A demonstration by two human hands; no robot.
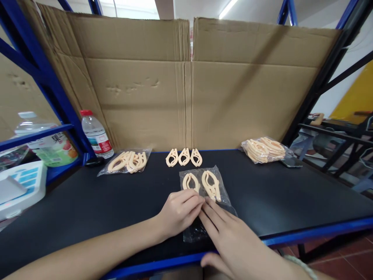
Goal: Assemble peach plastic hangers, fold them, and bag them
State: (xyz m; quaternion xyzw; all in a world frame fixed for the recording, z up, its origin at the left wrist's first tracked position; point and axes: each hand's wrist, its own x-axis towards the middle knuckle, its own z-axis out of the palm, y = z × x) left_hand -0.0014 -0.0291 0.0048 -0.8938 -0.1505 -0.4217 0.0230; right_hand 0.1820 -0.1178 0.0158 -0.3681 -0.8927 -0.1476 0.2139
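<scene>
Three loose clips (184,157) beyond bag (208,194), bottle (96,134) far left

We see a black surface (87,202): a bag (205,186) at centre, three clips (184,157) behind it, packs upper left (126,162) and upper right (264,149), a bottle (96,134) far left.

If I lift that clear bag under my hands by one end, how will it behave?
The clear bag looks like thin, glossy film, so it would probably sag and feel slippery. The two peach clips inside lie loose and may slide toward the low end. It likely weighs little; both hands press it flat.
</scene>
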